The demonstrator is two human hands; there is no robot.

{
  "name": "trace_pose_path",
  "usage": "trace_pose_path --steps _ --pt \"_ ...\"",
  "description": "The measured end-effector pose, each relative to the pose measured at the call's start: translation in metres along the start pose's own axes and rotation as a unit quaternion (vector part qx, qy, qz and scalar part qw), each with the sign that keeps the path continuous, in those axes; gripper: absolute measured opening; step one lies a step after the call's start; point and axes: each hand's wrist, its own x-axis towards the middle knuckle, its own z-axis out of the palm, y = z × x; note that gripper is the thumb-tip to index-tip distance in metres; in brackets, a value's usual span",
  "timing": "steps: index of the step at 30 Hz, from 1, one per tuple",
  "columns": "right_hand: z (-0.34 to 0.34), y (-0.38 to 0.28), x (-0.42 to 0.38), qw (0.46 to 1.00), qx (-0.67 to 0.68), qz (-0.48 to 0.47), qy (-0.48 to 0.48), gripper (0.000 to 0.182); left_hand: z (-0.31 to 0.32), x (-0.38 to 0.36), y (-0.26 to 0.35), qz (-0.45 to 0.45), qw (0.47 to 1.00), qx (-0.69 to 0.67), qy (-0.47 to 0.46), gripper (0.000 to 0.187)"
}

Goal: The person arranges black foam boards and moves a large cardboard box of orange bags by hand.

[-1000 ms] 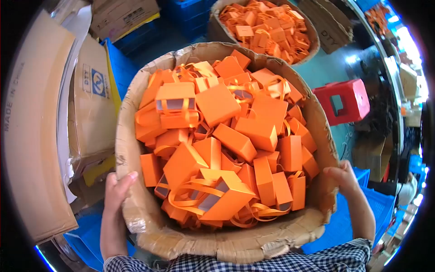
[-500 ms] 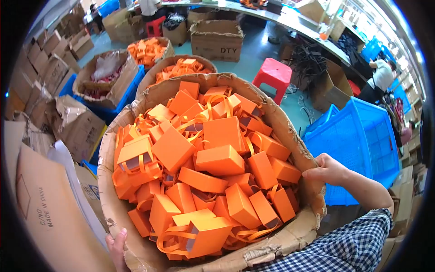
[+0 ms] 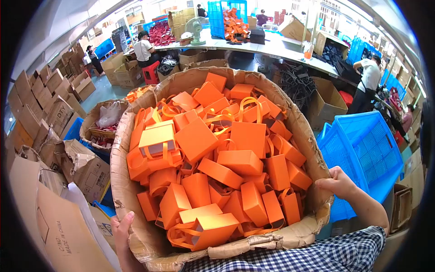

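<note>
A large worn cardboard box (image 3: 317,213) fills the middle of the head view, its rim torn and bent. Inside lies a heap of small orange boxes (image 3: 195,138) with orange ribbon loops. My left hand (image 3: 121,229) grips the box wall at the lower left, thumb on the rim and fingers hidden behind the cardboard. On the right side, my right hand (image 3: 337,183) is closed over the rim.
A blue plastic crate (image 3: 362,158) stands to the right. At left are cardboard cartons (image 3: 86,170) and a box with a clear plastic bag (image 3: 108,114). A long worktable (image 3: 281,50) runs behind, with people working along it and a red stool (image 3: 151,72).
The view has tilted up, showing more of the worktable and people. The held box now hides the stool and most of the orange-filled boxes behind it. Both hands keep their grip.
</note>
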Motion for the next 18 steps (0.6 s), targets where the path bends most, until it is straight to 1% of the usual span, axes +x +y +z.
trace_pose_path --steps 3,6,7,8,9,10,11,12,13,14,15,18 --pt "0.007 0.012 -0.002 1.000 -0.004 -0.010 0.011 0.010 0.002 0.006 -0.010 0.027 0.999 -0.002 0.022 0.011" --pt "0.011 0.017 0.001 0.998 -0.050 -0.020 0.030 0.011 0.006 0.006 -0.019 0.041 0.999 -0.001 0.036 0.012" --pt "0.013 0.017 0.002 0.999 -0.027 -0.034 0.033 0.011 0.004 0.009 -0.023 0.041 0.998 -0.005 0.041 0.012" --pt "0.016 0.019 -0.002 0.998 -0.004 -0.043 0.040 0.012 0.000 0.014 -0.027 0.040 0.999 0.007 0.018 0.013" --pt "0.018 0.022 -0.005 0.998 -0.009 -0.041 0.041 0.012 -0.002 0.019 -0.031 0.040 0.999 0.019 -0.006 0.014" --pt "0.022 0.024 -0.008 0.998 -0.019 -0.041 0.046 0.013 0.001 0.020 -0.035 0.042 0.998 0.039 0.014 0.014" --pt "0.024 0.021 -0.011 0.997 -0.032 -0.048 0.057 0.016 0.004 0.029 -0.037 0.049 0.998 0.027 0.009 0.014" --pt "0.024 0.018 -0.013 0.996 -0.042 -0.054 0.065 0.016 0.008 0.034 -0.041 0.060 0.997 0.025 0.035 0.013" --pt "0.027 0.019 -0.019 0.995 -0.059 -0.040 0.074 0.016 0.009 0.031 -0.049 0.058 0.996 0.027 0.062 0.012" --pt "0.029 0.019 -0.018 0.993 -0.080 -0.032 0.078 0.016 0.017 0.028 -0.048 0.068 0.997 -0.035 0.015 0.011" --pt "0.034 0.020 -0.021 0.992 -0.086 -0.032 0.081 0.016 0.015 0.033 -0.051 0.066 0.997 -0.042 0.014 0.011" --pt "0.048 0.027 -0.033 0.991 -0.050 -0.046 0.117 0.015 0.001 0.057 -0.065 0.059 0.995 -0.050 -0.063 0.011"
